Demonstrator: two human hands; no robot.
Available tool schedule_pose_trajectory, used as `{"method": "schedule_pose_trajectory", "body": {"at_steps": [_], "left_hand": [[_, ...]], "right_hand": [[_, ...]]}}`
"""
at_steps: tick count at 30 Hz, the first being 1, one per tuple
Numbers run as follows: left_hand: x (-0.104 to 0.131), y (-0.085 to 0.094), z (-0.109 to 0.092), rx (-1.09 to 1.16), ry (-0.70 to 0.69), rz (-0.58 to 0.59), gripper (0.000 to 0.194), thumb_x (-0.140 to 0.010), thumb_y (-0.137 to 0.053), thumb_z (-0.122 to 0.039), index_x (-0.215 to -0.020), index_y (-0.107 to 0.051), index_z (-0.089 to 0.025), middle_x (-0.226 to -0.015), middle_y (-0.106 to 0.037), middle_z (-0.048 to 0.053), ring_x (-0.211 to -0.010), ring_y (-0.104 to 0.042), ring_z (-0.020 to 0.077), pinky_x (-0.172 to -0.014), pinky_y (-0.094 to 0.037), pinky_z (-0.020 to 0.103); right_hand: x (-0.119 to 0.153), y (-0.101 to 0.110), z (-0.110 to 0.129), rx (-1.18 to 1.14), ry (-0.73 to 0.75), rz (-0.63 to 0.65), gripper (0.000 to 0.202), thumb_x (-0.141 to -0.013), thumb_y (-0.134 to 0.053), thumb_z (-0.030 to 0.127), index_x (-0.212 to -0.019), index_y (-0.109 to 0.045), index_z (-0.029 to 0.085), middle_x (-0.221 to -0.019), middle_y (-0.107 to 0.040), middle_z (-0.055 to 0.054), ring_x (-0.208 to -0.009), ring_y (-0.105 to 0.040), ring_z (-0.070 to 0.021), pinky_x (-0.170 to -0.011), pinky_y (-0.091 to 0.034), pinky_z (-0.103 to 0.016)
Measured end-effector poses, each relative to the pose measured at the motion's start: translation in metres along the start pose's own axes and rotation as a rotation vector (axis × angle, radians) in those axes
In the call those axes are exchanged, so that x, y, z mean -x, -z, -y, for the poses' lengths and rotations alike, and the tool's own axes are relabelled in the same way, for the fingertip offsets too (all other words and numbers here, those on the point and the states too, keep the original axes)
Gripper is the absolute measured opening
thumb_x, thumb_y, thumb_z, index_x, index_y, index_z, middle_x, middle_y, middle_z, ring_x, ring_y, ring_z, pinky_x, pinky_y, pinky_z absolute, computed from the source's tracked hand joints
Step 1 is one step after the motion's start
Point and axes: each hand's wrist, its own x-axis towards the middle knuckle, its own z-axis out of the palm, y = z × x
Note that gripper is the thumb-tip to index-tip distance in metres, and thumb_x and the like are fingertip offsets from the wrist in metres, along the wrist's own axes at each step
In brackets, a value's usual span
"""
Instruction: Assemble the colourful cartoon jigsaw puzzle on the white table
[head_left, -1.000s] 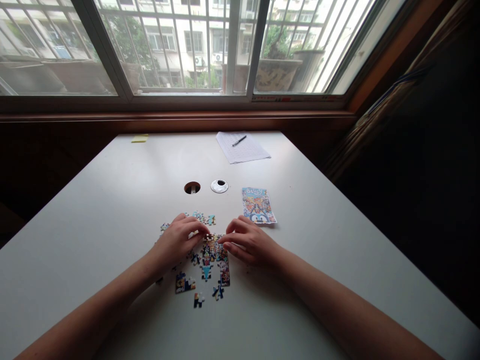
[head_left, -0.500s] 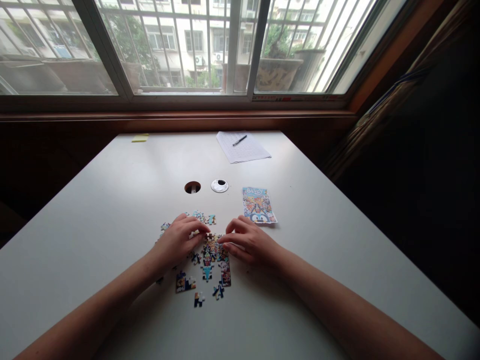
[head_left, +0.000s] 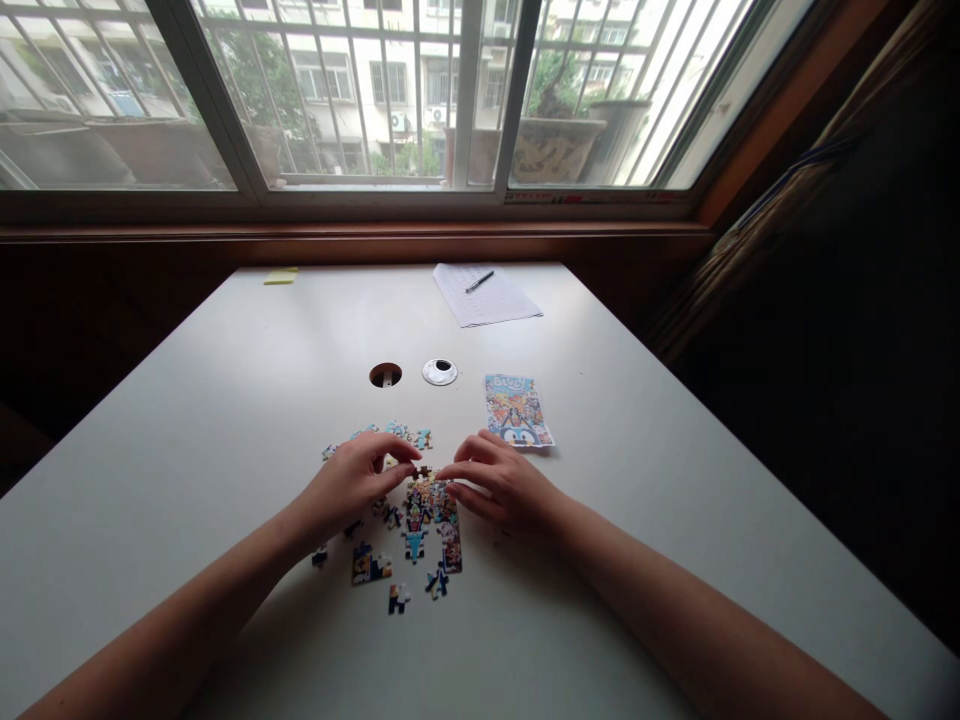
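Note:
A partly joined jigsaw puzzle point(head_left: 427, 505) with small colourful figures lies on the white table. My left hand point(head_left: 356, 478) is at its upper left, thumb and forefinger closed on a small dark brown puzzle piece point(head_left: 421, 472) at the puzzle's top edge. From the right, my right hand point(head_left: 502, 485) rests its outstretched fingertips on the puzzle's upper right part, with nothing visible in its grasp. A joined corner section point(head_left: 369, 565) and loose pieces point(head_left: 399, 599) lie below. More pieces point(head_left: 405, 433) are spread behind my left hand, which partly hides them.
The printed puzzle picture point(head_left: 517, 410) lies beyond my right hand. A round table hole point(head_left: 385, 375) and its metal cover point(head_left: 439, 372) are farther back. Paper sheets point(head_left: 480, 300) with a pen point(head_left: 480, 282) and yellow sticky notes point(head_left: 280, 276) lie near the window.
My left hand's fingers have shifted slightly, the forefinger arching higher, and more of the brown piece shows. My right fingertips have moved a little left on the puzzle.

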Motion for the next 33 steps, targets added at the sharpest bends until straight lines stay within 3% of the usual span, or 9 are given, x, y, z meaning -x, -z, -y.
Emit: {"method": "schedule_pose_trajectory", "body": {"at_steps": [13, 20, 27, 33], "left_hand": [[0.004, -0.004, -0.018, 0.061, -0.006, 0.115, 0.019, -0.091, -0.065, -0.041, -0.093, -0.072, -0.024, -0.084, -0.069, 0.000, -0.070, -0.051, 0.0135, -0.062, -0.037, 0.025], [0.007, -0.006, -0.022, 0.121, -0.017, 0.196, 0.017, -0.090, -0.064, -0.035, -0.103, -0.069, -0.025, -0.085, -0.071, -0.002, -0.063, -0.047, 0.0108, -0.058, -0.035, 0.023], [0.005, -0.004, -0.015, 0.184, -0.001, 0.136, 0.022, -0.091, -0.060, -0.029, -0.110, -0.071, -0.026, -0.089, -0.069, 0.001, -0.067, -0.049, 0.0119, -0.060, -0.037, 0.024], [0.005, -0.009, -0.005, 0.296, 0.034, 0.078, 0.013, -0.091, -0.061, -0.029, -0.102, -0.064, -0.022, -0.083, -0.063, 0.000, -0.071, -0.053, 0.0124, -0.064, -0.042, 0.025]], "right_hand": [[-0.002, -0.007, -0.002, -0.092, 0.054, -0.163, 0.011, -0.096, -0.064, 0.028, -0.096, -0.072, 0.021, -0.085, -0.065, -0.005, -0.080, -0.054, -0.0176, -0.072, -0.045, -0.032], [-0.004, -0.007, 0.000, -0.107, 0.044, -0.199, 0.012, -0.096, -0.065, 0.029, -0.091, -0.071, 0.020, -0.083, -0.063, -0.004, -0.078, -0.054, -0.0162, -0.071, -0.044, -0.031], [-0.002, -0.008, 0.001, -0.103, 0.028, -0.196, 0.015, -0.096, -0.064, 0.030, -0.089, -0.069, 0.019, -0.082, -0.063, -0.004, -0.078, -0.054, -0.0162, -0.072, -0.043, -0.032], [-0.002, -0.008, 0.000, -0.082, 0.026, -0.160, 0.014, -0.097, -0.062, 0.030, -0.089, -0.069, 0.019, -0.083, -0.062, -0.004, -0.078, -0.053, -0.0163, -0.072, -0.042, -0.032]]}}
